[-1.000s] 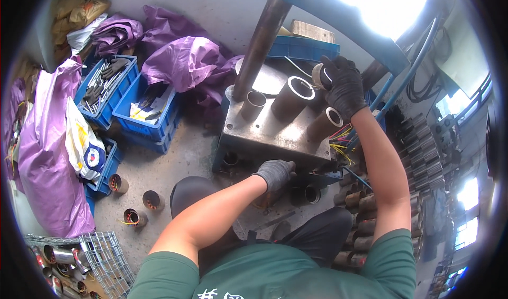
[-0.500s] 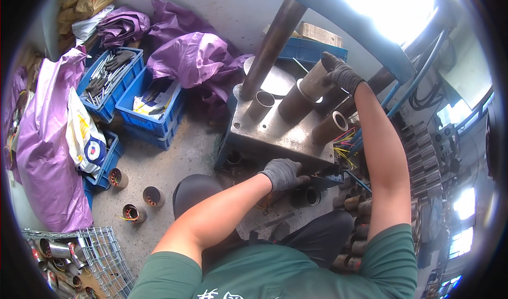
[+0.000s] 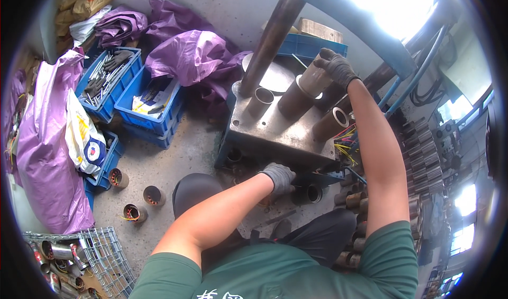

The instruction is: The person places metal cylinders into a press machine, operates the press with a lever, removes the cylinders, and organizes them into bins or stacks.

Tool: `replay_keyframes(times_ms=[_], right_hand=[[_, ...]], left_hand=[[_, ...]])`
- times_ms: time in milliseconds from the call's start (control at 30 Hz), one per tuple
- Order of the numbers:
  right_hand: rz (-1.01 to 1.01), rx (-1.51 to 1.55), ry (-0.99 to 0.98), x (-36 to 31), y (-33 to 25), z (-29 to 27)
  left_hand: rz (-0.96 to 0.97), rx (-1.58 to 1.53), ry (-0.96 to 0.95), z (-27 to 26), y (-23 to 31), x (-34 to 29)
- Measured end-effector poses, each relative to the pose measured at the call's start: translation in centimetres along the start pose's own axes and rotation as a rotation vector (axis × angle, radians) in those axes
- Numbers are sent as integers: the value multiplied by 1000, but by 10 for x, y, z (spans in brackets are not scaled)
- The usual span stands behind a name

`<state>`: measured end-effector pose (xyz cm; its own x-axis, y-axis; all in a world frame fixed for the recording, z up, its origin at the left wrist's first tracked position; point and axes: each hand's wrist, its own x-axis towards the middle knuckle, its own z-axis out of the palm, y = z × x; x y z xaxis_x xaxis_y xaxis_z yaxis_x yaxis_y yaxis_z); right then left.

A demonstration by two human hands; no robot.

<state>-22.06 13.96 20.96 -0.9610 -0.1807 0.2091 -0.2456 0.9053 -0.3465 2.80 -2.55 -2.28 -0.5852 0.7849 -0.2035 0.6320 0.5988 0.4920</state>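
Note:
My gloved right hand grips the upper end of a grey metal tube. This tube sits tilted in line with a wider dark cylinder on the steel press plate, and a pale ring shows where they meet. Two shorter metal sleeves stand on the plate, one at its left and one at its right. Below the plate's front edge is my gloved left hand, its fingers curled in. Whatever those fingers may hold is hidden.
Thick press columns rise behind the plate. Blue crates and purple sacks stand to the left. Several wound cylinders stand on the floor near a wire basket. Stacked metal cores and coloured wires lie right.
My right hand has shifted slightly left, still at the tube's upper end. My left hand's fingers have curled in more under the plate edge. The view has moved a little.

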Motion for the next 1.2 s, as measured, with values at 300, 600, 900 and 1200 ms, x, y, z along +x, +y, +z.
replay_keyframes(times_ms=[300, 600, 900, 1200], right_hand=[[-188, -51, 225, -31, 30, -6], [-357, -484, 80, -275, -2, -88], [86, -456, 592, -491, 94, -78], [45, 283, 1242, -437, 141, -15]], left_hand=[[43, -3, -69, -5, 4, 6], [55, 77, -19, -5, 4, -13], [163, 58, 7, -3, 18, -33], [14, 87, -44, 1, 14, -34]])
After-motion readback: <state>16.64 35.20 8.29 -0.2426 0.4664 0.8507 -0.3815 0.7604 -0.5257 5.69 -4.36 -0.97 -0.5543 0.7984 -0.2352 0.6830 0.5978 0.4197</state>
